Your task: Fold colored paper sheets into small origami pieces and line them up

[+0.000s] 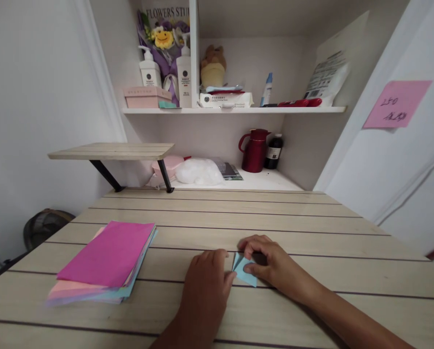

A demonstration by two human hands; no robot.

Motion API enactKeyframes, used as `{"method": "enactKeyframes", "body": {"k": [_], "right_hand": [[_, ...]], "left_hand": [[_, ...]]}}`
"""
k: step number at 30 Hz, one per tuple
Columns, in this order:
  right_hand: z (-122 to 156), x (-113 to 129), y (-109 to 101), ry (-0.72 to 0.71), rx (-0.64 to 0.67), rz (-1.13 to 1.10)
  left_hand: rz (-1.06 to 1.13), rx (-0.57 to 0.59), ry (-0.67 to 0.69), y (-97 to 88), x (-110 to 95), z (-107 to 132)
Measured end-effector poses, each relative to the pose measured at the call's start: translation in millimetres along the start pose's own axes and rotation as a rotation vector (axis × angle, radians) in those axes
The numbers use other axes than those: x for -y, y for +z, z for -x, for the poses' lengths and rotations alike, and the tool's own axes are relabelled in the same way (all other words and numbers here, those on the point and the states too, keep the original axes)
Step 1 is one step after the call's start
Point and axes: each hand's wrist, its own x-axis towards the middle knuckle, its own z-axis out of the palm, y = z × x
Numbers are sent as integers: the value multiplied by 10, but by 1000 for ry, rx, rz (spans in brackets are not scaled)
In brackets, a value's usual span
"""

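Folded blue paper (248, 279) lies on the tabletop (187, 229) between your hands. Your right hand (273, 261) pinches it, apparently to steady the fold; your left hand (205, 276) curls at its left edge (grip cannot be determined). Paper stack (109, 254) sits leftward, probably for easy reach.

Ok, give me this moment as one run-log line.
right hand: thumb on folded light-blue paper | left hand: thumb by paper's left edge, contact unclear | paper stack: left on table, magenta sheet uppermost
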Motion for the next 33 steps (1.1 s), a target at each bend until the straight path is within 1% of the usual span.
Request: {"method": "enactKeyframes", "body": {"k": [2, 9, 12, 15, 18, 21, 23, 26, 28, 33], "right_hand": [[12, 43, -12, -26, 18, -30], [31, 113, -3, -106, 42, -111], [49, 131, 18, -137, 55, -92], [70, 137, 33, -140, 31, -82], [76, 116, 38, -114, -1, -86], [63, 86, 32, -79, 19, -80], [50, 70, 24, -71, 37, -63], [36, 56, 15, -79, 46, -27], [33, 52, 12, -85, 51, -14], [36, 54, 12, -65, 31, 9]], "left_hand": [[34, -16, -50, 1, 11, 1], [188, 32, -68, 13, 55, -29], [242, 19, -94, 25, 75, -39], [271, -27, -141, 49, 86, -33], [304, -105, -204, 69, 93, -31], [319, -165, -193, 61, 90, -40], [293, -151, -154, 44, 79, -45], [223, -71, -100, 24, 62, -53], [183, -37, -79, 19, 54, -60], [156, -13, -68, 1, 32, -81]]}}
